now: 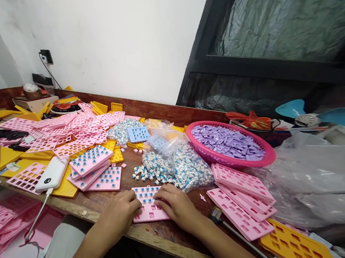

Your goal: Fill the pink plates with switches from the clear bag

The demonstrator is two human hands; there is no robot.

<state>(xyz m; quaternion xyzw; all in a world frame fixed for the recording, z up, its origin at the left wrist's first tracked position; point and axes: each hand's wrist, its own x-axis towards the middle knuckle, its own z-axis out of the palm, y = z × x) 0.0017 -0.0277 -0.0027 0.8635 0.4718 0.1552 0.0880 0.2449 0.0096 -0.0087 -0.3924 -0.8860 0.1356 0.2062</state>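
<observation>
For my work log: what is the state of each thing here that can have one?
Pink plate: partly filled with blue switches.
Left hand: on the pink plate.
Right hand: on the pink plate.
Switch bag: open, contents spilling out.
Pink basket: full of purple pieces.

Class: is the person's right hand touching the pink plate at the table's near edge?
Touching. The head view shows the right hand resting on the pink plate, fingers overlapping its top.
</observation>
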